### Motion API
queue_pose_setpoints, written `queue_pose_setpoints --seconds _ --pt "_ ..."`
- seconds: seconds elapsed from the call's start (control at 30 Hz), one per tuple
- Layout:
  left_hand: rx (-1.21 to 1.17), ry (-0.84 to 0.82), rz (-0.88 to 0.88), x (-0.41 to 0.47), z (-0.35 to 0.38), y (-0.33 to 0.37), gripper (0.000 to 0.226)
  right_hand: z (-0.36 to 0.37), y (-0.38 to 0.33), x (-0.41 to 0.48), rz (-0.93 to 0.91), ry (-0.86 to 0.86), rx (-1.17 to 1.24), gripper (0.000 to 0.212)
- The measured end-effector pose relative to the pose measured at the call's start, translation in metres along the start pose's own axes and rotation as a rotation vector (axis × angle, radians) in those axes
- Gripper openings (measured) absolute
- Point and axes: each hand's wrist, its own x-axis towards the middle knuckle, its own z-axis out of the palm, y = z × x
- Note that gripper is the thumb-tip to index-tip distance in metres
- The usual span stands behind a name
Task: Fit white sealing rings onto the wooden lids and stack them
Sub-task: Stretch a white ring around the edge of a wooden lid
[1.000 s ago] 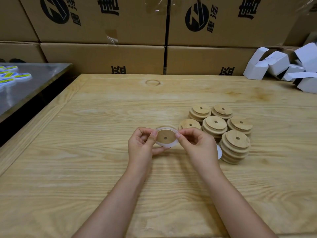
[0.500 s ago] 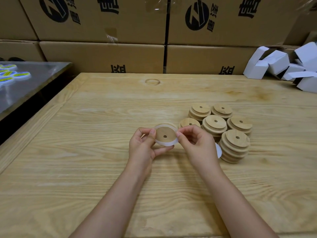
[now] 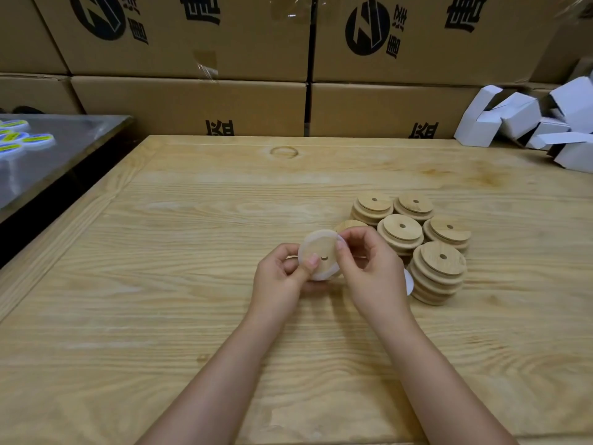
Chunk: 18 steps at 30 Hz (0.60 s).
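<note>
Both hands hold one round wooden lid with a small centre hole, tilted up toward me above the table. A white sealing ring lies around its rim. My left hand grips the lid from the lower left, thumb pressed on its face near the hole. My right hand pinches the ring at the lid's upper right edge. Several stacks of wooden lids stand just right of my hands. A white ring peeks out between my right hand and the nearest stack.
The wooden table stretches wide to the left and front. Cardboard boxes wall off the back. White folded cartons are piled at the back right. A metal table with small labelled discs stands at the left.
The lid has tilted more upright toward me and shifted slightly. My left thumb has moved onto its face, and my right fingers have worked along the ring to the upper right edge.
</note>
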Motion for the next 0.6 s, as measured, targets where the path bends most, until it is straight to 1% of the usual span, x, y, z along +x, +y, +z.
queue_pose_setpoints --seconds 0.1,0.2,0.3,0.43,0.6 --pt "-0.014 0.037 0.024 0.0009 -0.0006 0.0002 0.007 0.0024 -0.0005 -0.0027 -0.015 0.034 0.016 0.013" --pt "-0.041 0.045 0.033 0.0009 -0.0015 0.0005 0.006 0.0044 -0.0006 -0.0027 0.015 0.061 0.063 0.011" --pt "-0.086 0.048 0.02 0.0004 -0.0022 0.0024 0.005 0.0038 -0.0008 -0.0002 0.082 0.052 0.143 0.013" --pt "-0.128 0.052 -0.003 -0.0005 -0.0016 0.0041 0.004 0.0008 0.0 0.0027 0.205 0.036 0.288 0.009" --pt "-0.123 0.037 0.004 -0.0001 -0.0032 0.005 0.006 -0.0007 0.0008 0.0038 0.223 0.021 0.282 0.009"
